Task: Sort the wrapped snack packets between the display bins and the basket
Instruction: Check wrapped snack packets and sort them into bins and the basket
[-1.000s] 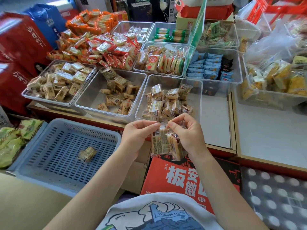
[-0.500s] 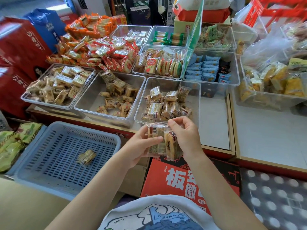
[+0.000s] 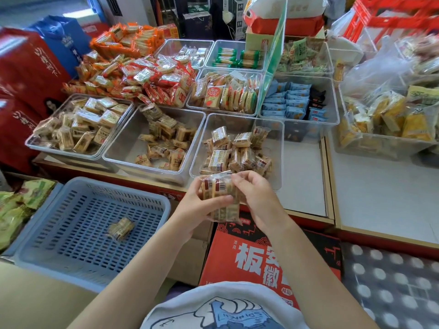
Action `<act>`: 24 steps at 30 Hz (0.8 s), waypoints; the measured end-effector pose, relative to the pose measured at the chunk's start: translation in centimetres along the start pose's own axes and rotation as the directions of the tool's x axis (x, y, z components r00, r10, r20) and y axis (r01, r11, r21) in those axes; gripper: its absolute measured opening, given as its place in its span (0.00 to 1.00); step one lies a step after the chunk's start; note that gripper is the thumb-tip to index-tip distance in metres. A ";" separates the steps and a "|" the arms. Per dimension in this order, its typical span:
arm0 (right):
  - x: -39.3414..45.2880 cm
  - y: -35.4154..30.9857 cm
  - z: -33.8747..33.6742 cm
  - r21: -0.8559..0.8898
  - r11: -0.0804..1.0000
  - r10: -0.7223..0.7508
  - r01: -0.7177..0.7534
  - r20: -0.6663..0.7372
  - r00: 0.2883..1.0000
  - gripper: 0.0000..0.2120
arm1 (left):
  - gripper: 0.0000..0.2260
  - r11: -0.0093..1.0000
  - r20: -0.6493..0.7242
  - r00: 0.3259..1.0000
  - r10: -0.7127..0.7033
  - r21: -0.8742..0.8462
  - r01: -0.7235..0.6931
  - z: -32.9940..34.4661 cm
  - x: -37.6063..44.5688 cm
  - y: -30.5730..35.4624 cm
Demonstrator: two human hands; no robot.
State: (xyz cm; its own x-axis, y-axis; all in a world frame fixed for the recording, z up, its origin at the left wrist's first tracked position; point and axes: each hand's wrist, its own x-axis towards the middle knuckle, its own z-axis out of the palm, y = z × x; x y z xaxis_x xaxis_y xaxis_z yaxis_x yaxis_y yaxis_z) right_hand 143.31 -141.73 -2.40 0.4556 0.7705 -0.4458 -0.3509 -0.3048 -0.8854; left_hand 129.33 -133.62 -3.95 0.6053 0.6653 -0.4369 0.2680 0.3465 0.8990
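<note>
A: Held stock?
B: One clump of clear-wrapped tan snack packets [image 3: 219, 198], barcodes showing; the count inside cannot be told. The left hand [image 3: 198, 210] cups it from below, thumb laid across the front. The right hand [image 3: 255, 198] pinches its top right corner. It sits above the counter's front edge, just before the nearest clear plastic bin [image 3: 276, 148].

A: Basket?
B: One pale blue slotted plastic basket [image 3: 92, 231], rectangular, lower left below the counter. One wrapped tan packet [image 3: 120, 229] lies near its middle.

A: Front row?
B: Three clear square bins of tan packets: the nearest one, a half-full middle bin [image 3: 123, 148], and a heaped far-left bin [image 3: 38, 144].

A: Underneath?
B: One red printed cardboard carton [image 3: 251, 255].
</note>
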 end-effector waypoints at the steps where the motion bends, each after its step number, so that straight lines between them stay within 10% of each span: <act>1: 0.1 0.0 -0.4 -0.022 1.000 -0.020 0.020 -0.008 1.000 0.08 | 0.33 1.000 0.016 1.000 0.000 -0.004 0.000 -0.3 0.0 0.0; 12: 0.7 -0.1 -1.8 -0.002 0.986 -0.168 0.169 -0.115 0.979 0.04 | 0.27 0.996 0.196 0.978 -0.074 -0.031 0.081 -0.9 -0.3 0.5; 18: 0.7 0.1 -1.9 -0.018 0.989 -0.148 0.148 0.016 0.989 0.23 | 0.21 0.957 -0.023 0.980 -0.196 -0.222 0.187 -0.2 0.3 1.4; 24: 0.4 1.3 -0.6 -0.202 0.957 -0.196 0.207 0.076 0.978 0.08 | 0.21 0.919 -0.166 0.940 -0.297 -0.318 0.234 -0.3 1.2 1.6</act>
State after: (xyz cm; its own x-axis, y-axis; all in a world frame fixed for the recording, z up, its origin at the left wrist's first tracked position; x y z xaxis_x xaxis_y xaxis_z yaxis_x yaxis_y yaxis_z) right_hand 143.49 -142.14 -3.83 0.4521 0.8555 -0.2524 -0.0764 -0.2448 -0.9666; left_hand 130.22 -132.10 -3.04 0.3647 0.6325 -0.6833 0.1492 0.6847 0.7134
